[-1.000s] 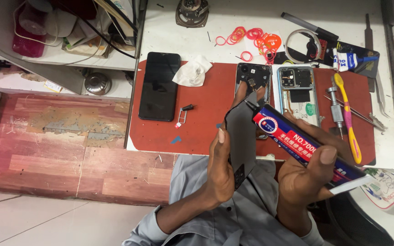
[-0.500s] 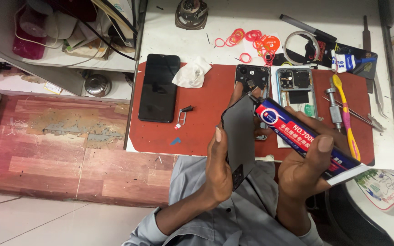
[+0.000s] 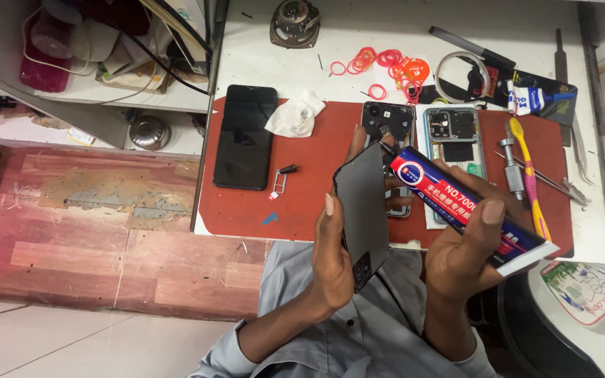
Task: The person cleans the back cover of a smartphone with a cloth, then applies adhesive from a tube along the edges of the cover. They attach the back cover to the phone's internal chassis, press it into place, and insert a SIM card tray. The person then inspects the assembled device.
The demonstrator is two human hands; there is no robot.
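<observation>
Above the red mat point(image 3: 316, 203), the left hand point(image 3: 334, 262) grips a dark phone back cover point(image 3: 362, 210); just beside it, the right hand point(image 3: 467, 252) clasps a glue tube point(image 3: 456, 203) whose tip touches the cover.

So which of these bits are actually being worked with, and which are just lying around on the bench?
In hand:
- left hand holds a dark phone back cover
- right hand holds a glue tube, nozzle at the cover's top edge

Lying about:
- black phone
- white cloth
- rubber bands
- yellow toothbrush
- tweezers

A black phone point(image 3: 244, 136) lies on the red mat point(image 3: 316, 203), near a crumpled tissue point(image 3: 293, 115) and orange rubber bands point(image 3: 386, 66).
</observation>
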